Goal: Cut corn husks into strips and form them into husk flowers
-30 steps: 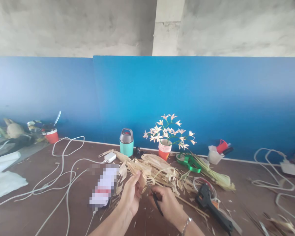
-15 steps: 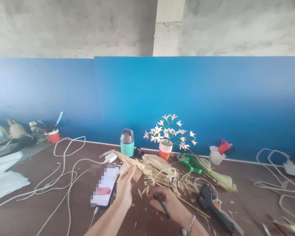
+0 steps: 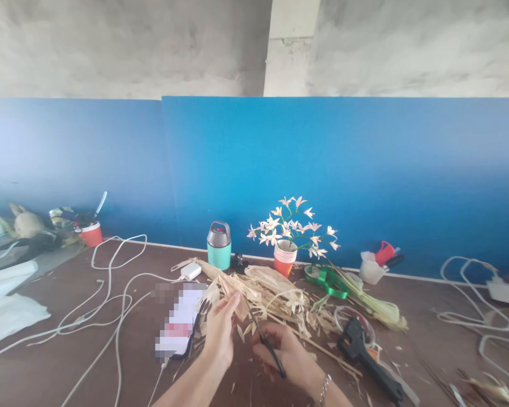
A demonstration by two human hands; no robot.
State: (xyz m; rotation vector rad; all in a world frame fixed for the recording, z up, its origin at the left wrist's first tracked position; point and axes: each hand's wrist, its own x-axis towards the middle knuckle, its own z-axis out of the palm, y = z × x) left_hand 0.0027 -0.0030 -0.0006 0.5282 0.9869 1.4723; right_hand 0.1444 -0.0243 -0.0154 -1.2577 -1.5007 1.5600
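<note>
My left hand (image 3: 219, 334) pinches a pale dried husk strip (image 3: 233, 299) just above the brown table (image 3: 68, 367). My right hand (image 3: 285, 357) grips black-handled scissors (image 3: 264, 341), whose blades point up toward that strip. A heap of dried husk leaves (image 3: 275, 294) lies just beyond both hands, with cut scraps scattered around it. A phone (image 3: 178, 328) lies to the left of my left hand.
White cables (image 3: 110, 305) loop across the left of the table. A black glue gun (image 3: 367, 353) lies at the right. At the back stand a teal container (image 3: 218, 246), a red cup of paper flowers (image 3: 285, 255) and green ribbon (image 3: 328, 280). A blue board (image 3: 322, 169) backs the table.
My left hand shifted a little along the husk strip while the scissors rose from low on the table up to the strip.
</note>
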